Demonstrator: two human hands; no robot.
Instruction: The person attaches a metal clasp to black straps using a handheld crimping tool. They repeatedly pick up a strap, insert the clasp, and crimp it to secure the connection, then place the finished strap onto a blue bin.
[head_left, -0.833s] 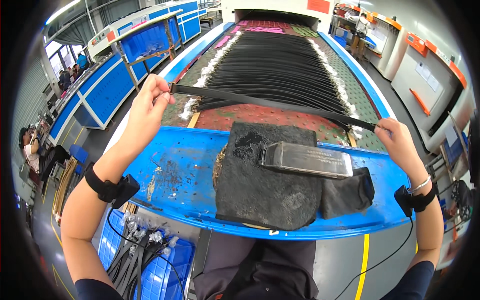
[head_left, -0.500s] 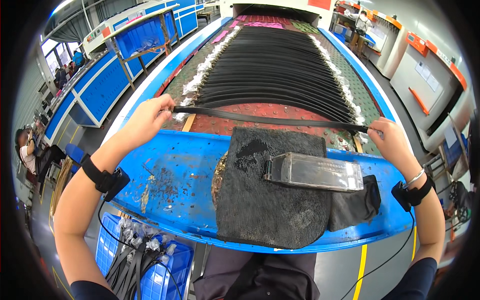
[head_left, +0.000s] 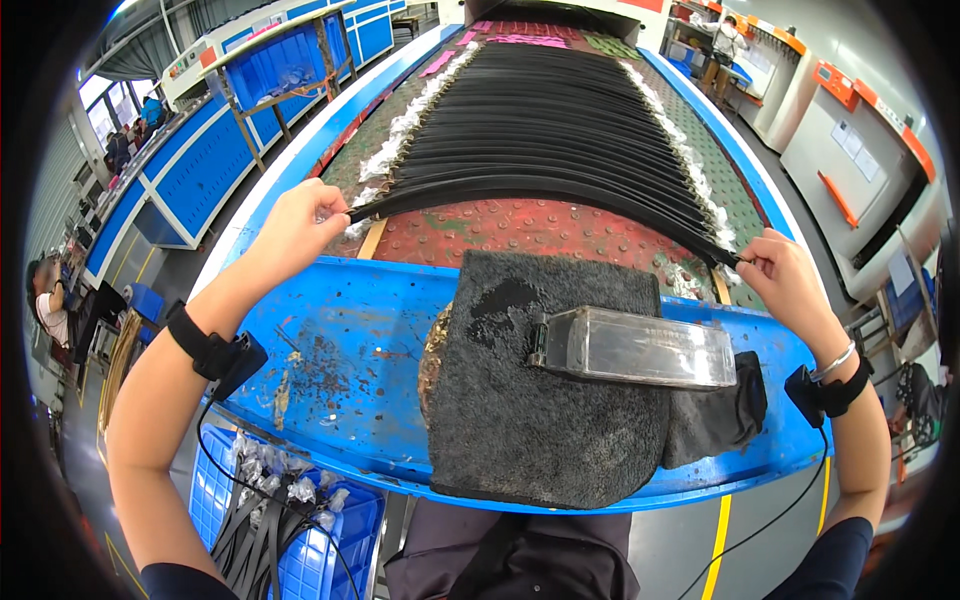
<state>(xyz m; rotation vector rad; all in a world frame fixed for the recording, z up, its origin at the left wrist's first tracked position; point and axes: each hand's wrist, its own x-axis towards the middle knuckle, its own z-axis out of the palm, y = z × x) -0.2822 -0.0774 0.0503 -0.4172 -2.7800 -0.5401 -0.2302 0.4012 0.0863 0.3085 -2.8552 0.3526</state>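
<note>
A long black strap (head_left: 540, 188) is stretched between my hands, bowed away from me along the near edge of a row of similar black straps (head_left: 550, 110). My left hand (head_left: 305, 225) pinches its left end between thumb and fingers. At the other end, my right hand (head_left: 780, 272) is closed on the strap's tip. The row lies crosswise on a studded red and green conveyor bed (head_left: 480, 232), with white plastic wrapping (head_left: 405, 125) around the straps' ends on both sides.
Nearer me, a blue ledge (head_left: 340, 340) carries a dark cloth pad (head_left: 540, 430) with a clear plastic box (head_left: 650, 348) on it. Below left, a blue crate (head_left: 345, 530) holds more straps with wrapped ends. Machines and people stand farther off.
The strap between my hands has gone from nearly straight to an arc bowed away from me, and now lies against the row's nearest straps. Both hands have stayed closed on its ends.
</note>
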